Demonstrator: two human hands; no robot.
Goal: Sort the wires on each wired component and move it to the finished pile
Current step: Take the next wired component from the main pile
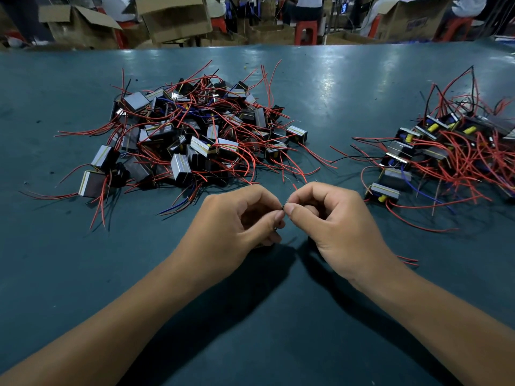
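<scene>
My left hand (239,218) and my right hand (331,218) meet at the middle of the teal table (83,274). Both pinch thin wires between thumb and forefinger; a red wire tip (294,186) pokes up between them. The component they belong to is hidden under my left hand's curled fingers. A large tangled pile of wired components (189,135), small dark blocks with metal cores and red, black and blue wires, lies beyond my left hand. A second pile of wired components (446,151) sits at the right, beyond my right hand.
Two loose red wire ends (408,261) show on the table just right of my right wrist. Past the table's far edge stand cardboard boxes (172,18), red stools (306,31) and seated people.
</scene>
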